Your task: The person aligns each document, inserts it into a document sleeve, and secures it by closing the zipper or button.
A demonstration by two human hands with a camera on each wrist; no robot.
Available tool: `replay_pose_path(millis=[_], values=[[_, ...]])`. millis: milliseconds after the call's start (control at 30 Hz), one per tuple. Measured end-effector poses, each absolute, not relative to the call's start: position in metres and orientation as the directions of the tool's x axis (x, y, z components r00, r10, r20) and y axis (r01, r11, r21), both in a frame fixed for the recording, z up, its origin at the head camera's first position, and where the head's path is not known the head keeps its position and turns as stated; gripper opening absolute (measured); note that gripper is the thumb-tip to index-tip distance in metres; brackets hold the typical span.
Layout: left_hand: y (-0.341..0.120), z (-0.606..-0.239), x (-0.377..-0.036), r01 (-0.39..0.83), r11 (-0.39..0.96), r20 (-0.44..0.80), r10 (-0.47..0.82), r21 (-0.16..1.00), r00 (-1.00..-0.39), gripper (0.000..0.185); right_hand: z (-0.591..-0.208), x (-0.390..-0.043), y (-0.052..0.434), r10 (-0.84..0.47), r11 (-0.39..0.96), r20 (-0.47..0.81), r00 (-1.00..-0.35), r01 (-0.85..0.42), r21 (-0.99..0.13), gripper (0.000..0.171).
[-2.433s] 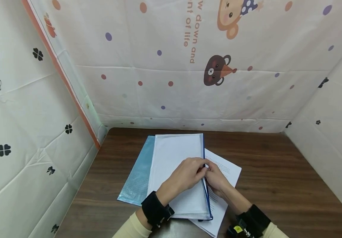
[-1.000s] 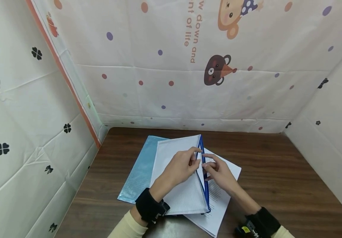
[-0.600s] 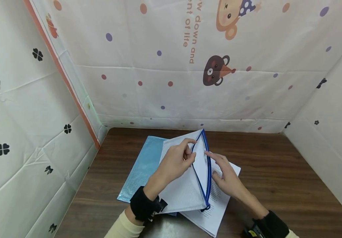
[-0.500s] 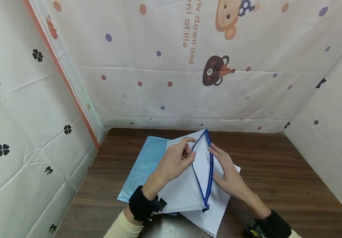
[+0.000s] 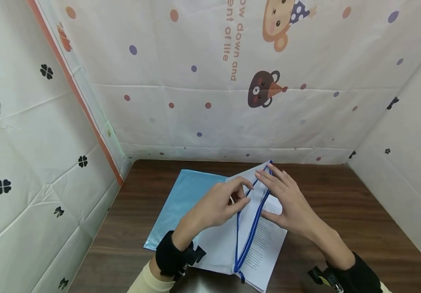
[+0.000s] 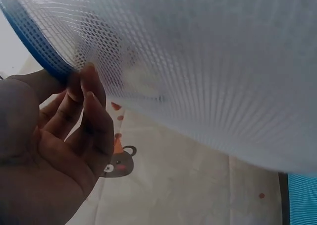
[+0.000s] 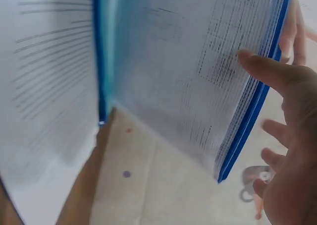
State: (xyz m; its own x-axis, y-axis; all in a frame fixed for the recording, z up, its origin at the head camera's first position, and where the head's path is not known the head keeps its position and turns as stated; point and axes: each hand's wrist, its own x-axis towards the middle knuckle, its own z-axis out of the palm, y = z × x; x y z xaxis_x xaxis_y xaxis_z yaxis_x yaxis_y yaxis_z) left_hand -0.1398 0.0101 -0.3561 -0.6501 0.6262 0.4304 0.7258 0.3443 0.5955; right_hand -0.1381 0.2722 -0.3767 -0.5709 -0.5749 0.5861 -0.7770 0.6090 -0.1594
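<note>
A white mesh zip pouch (image 5: 218,252) with blue zip edges stands tilted up from the table, its mouth spread apart toward the right. My left hand (image 5: 219,203) pinches the near blue edge between thumb and fingertips, plain in the left wrist view, where the mesh (image 6: 198,71) fills most of the frame. My right hand (image 5: 291,199) has its fingers extended over the mouth near the top corner. In the right wrist view its thumb (image 7: 267,71) lies against the pouch's outer side. The zipper pull (image 5: 242,278) hangs at the lower corner.
Printed sheets (image 5: 267,244) lie under the pouch on the right. To the left, a light blue mesh pouch (image 5: 181,203) lies flat beneath it. The brown wooden table (image 5: 335,203) is bounded by patterned cloth walls (image 5: 159,118) at back and sides.
Both hands were together at the zip edge; they have parted and the pouch's mouth has widened. The pouch has risen and swung right, and my right hand has moved up to its top corner.
</note>
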Motion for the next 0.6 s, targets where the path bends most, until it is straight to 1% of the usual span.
replay_pose_path(millis=[67,100,233,267,433,533,600], values=[[0.011,-0.354,-0.138,0.737,0.309,0.432,0.650,0.601,-0.625,0.027,-0.371,-0.135,0.271,-0.560,0.606,0.595,-0.577,-0.775,-0.181,0.099],[0.011,-0.354,-0.137,0.739,0.290,0.433,0.659,0.608,-0.615,0.027,-0.368,-0.134,0.270,-0.552,0.603,0.604,-0.575,-0.775,-0.187,0.091],[0.012,-0.354,-0.135,0.731,0.223,0.434,0.681,0.644,-0.590,0.025,-0.359,-0.131,0.267,-0.539,0.579,0.651,-0.534,-0.796,-0.174,0.049],[0.012,-0.354,-0.135,0.727,0.210,0.435,0.682,0.653,-0.588,0.025,-0.357,-0.130,0.267,-0.540,0.573,0.662,-0.519,-0.803,-0.162,0.043],[0.014,-0.354,-0.135,0.705,0.157,0.457,0.661,0.691,-0.595,0.031,-0.352,-0.128,0.267,-0.571,0.576,0.689,-0.447,-0.816,-0.052,0.042],[0.015,-0.354,-0.136,0.703,0.127,0.482,0.643,0.700,-0.596,0.034,-0.351,-0.127,0.269,-0.592,0.591,0.681,-0.431,-0.807,0.003,0.043],[0.013,-0.354,-0.138,0.697,0.117,0.493,0.624,0.708,-0.606,0.033,-0.349,-0.126,0.272,-0.595,0.595,0.677,-0.434,-0.803,0.009,0.043]])
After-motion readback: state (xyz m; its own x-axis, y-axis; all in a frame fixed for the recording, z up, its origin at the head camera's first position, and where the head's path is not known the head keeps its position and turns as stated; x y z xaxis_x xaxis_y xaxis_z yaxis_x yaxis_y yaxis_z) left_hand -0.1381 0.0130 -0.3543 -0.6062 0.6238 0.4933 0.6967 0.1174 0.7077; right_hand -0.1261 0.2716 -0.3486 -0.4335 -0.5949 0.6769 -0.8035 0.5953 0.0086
